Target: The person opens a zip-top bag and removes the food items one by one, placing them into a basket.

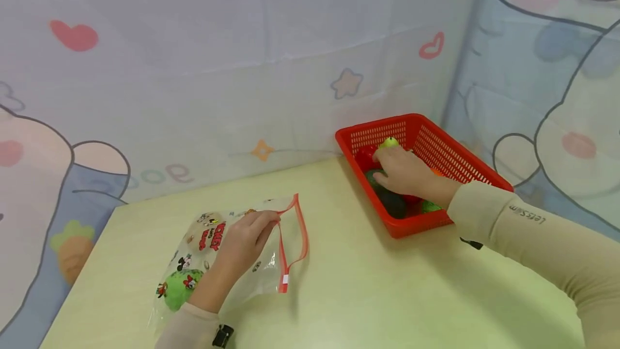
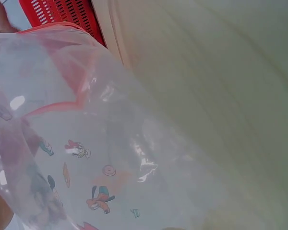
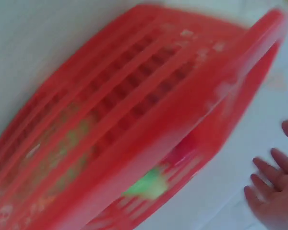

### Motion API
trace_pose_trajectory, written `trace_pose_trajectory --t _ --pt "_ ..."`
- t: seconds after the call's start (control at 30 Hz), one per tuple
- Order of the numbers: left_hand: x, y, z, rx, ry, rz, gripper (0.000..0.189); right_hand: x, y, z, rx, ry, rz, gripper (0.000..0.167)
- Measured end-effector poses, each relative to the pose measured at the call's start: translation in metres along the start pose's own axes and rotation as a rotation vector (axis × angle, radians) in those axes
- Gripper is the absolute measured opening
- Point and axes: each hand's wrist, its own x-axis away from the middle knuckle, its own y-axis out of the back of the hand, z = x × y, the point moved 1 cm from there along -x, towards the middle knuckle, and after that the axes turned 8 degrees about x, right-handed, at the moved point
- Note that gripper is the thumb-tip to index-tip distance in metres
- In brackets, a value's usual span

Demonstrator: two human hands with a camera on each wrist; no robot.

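My left hand [image 1: 244,241] pinches the upper edge of a clear zip bag [image 1: 266,268] with a red slider closure and cartoon prints. The bag lies on its side, its mouth gaping to the right. Inside its lower left end sits a green, bumpy, roundish item [image 1: 178,290]. Over a red plastic basket [image 1: 387,225] reaches my right hand [image 1: 404,171], thumb apart from the fingers. Near its fingertips are a yellow-green pear [image 1: 390,142] and a shiny red item [image 1: 366,156]. A dark green oblong item [image 1: 391,202] lies below the hand. The right wrist view is blurred, with spread fingers [image 3: 273,175].
An orange item [image 1: 436,172] and a bright green one [image 1: 430,207] also lie in the basket, partly behind the right arm. The pale yellow table [image 1: 358,295] meets a printed cloth backdrop [image 1: 218,96] behind and on the right.
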Motion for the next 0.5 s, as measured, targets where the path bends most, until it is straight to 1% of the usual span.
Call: trace_pose_trajectory --t 0.07,0.1,0.17,0.2,0.27,0.33,0.4,0.47,0.5 --pt "0.001 0.000 -0.001 -0.001 0.001 -0.002 0.011 0.000 0.001 0.022 -0.048 0.074 -0.101 0.033" --pt "0.001 0.000 -0.002 -0.001 0.002 -0.004 0.013 0.001 0.002 0.033 -0.068 0.111 -0.128 0.031" --pt "0.002 0.000 -0.003 -0.004 -0.004 -0.013 0.018 0.005 0.001 0.054 -0.096 0.192 -0.140 0.028" --pt "0.001 0.001 -0.004 -0.002 -0.006 -0.017 0.021 0.008 0.000 0.064 -0.107 0.231 -0.138 0.026" --pt "0.001 0.001 -0.004 -0.002 -0.008 -0.024 0.013 0.010 -0.007 0.079 -0.123 0.307 -0.119 0.022" --pt "0.000 0.002 -0.005 0.002 -0.007 -0.028 0.012 0.010 -0.015 0.093 -0.133 0.376 -0.089 0.019" --pt "-0.001 0.002 -0.005 -0.004 -0.006 -0.031 0.012 0.006 -0.027 0.105 -0.143 0.435 -0.049 0.017" --pt "-0.002 0.003 -0.006 -0.017 -0.001 -0.034 0.010 -0.002 -0.042 0.119 -0.141 0.493 0.003 0.016" --pt "-0.003 0.003 -0.006 -0.026 0.001 -0.036 0.014 -0.006 -0.050 0.126 -0.144 0.525 0.028 0.016"
